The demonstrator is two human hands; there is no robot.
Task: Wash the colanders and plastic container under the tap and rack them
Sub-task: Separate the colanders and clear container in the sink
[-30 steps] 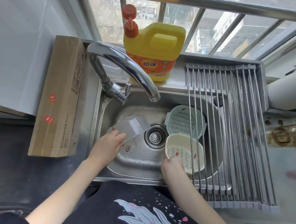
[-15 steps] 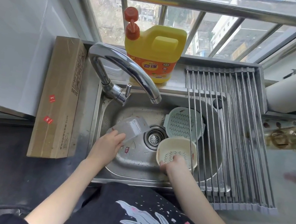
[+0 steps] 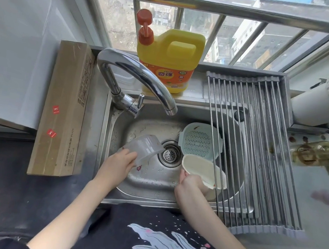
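Tipped up since a moment ago, the cream colander (image 3: 203, 171) is now leaving the sink floor in my right hand (image 3: 189, 185), its open side turning toward the drain (image 3: 170, 154) where earlier it was lying flat with its holes facing up. I am gripping its near rim, fingers curled round the edge, while its far side is sitting under the nearest bars of the roll-up rack (image 3: 258, 152) that is spanning the right part of the sink (image 3: 148, 195). My left hand (image 3: 119, 163) is holding the clear plastic container (image 3: 144, 149) by its base, much as before, tilting it on its side over the left of the basin with its mouth pointing toward the drain. The pale blue colander (image 3: 200, 141) is resting in the back right of the sink, partly beneath the rack bars and just beyond the cream one. The tap (image 3: 144, 82) is arching over the basin with no water visibly running. A yellow detergent jug (image 3: 169, 60) is standing on the ledge behind it, and a cardboard box (image 3: 64, 108) is lying along the counter to the left.
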